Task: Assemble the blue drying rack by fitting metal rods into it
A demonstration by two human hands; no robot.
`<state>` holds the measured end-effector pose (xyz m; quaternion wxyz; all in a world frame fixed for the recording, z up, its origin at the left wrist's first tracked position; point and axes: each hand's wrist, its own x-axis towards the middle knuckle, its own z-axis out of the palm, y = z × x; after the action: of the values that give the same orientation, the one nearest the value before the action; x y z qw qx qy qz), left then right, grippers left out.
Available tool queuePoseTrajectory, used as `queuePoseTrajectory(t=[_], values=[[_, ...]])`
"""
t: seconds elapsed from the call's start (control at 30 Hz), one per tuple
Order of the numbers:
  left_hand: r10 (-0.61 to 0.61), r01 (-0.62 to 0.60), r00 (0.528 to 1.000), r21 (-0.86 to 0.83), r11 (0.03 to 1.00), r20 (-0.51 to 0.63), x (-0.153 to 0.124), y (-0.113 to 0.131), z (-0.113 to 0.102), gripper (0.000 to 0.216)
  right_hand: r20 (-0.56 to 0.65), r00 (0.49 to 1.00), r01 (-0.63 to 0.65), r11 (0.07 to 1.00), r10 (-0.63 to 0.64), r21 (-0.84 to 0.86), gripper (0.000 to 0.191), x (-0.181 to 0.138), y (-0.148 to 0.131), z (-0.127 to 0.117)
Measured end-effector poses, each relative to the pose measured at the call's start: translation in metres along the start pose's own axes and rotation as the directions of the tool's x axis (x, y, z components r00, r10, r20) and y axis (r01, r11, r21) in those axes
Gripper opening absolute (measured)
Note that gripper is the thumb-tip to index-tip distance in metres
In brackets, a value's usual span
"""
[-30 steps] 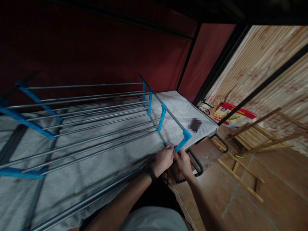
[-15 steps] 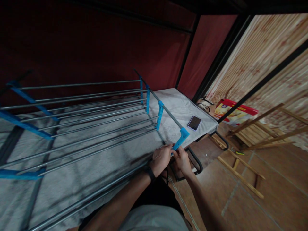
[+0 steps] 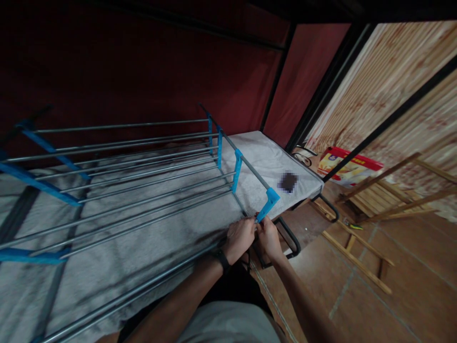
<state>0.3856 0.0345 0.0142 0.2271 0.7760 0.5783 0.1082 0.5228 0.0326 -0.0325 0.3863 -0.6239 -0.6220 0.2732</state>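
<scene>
A rack of several thin metal rods (image 3: pixel 143 190) joined by blue plastic side pieces lies across a bed with a grey sheet (image 3: pixel 117 257). My left hand (image 3: pixel 241 236) and my right hand (image 3: pixel 268 236) meet at the lower end of the nearest blue plastic bracket (image 3: pixel 268 203), at the rack's front right corner. Both hands are closed in a pinch around that bracket end and the rod beneath it. A dark watch band circles my left wrist.
A phone (image 3: pixel 287 181) lies on the sheet near the bed's right end. Dark red fabric walls stand behind. Right of the bed are a black metal bed frame loop (image 3: pixel 289 238), a red and yellow box (image 3: pixel 348 166), loose wooden slats (image 3: pixel 357 262) and a tiled floor.
The view shifted slightly. Both hands stay pinched at the lower end of the blue bracket with only small finger adjustments; the rack has not visibly moved.
</scene>
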Motion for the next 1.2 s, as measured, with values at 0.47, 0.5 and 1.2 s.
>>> queuePoseTrajectory(t=[0.47,0.5,1.2], values=[[0.023,-0.023,1.0,-0.029,0.999,0.005,-0.005,-0.007,-0.001,0.032,-0.033,0.999,0.012,1.0,-0.013,-0.028,0.017,-0.005,-0.005,0.005],[0.028,-0.028,1.0,-0.032,0.999,0.005,-0.006,-0.008,-0.001,0.032,-0.03,0.999,0.019,0.999,-0.02,-0.028,0.017,-0.005,-0.005,0.005],[0.024,-0.027,0.999,-0.107,0.994,-0.028,-0.005,-0.005,-0.001,0.035,-0.015,0.999,0.029,0.994,-0.031,-0.11,0.026,-0.013,-0.016,0.003]])
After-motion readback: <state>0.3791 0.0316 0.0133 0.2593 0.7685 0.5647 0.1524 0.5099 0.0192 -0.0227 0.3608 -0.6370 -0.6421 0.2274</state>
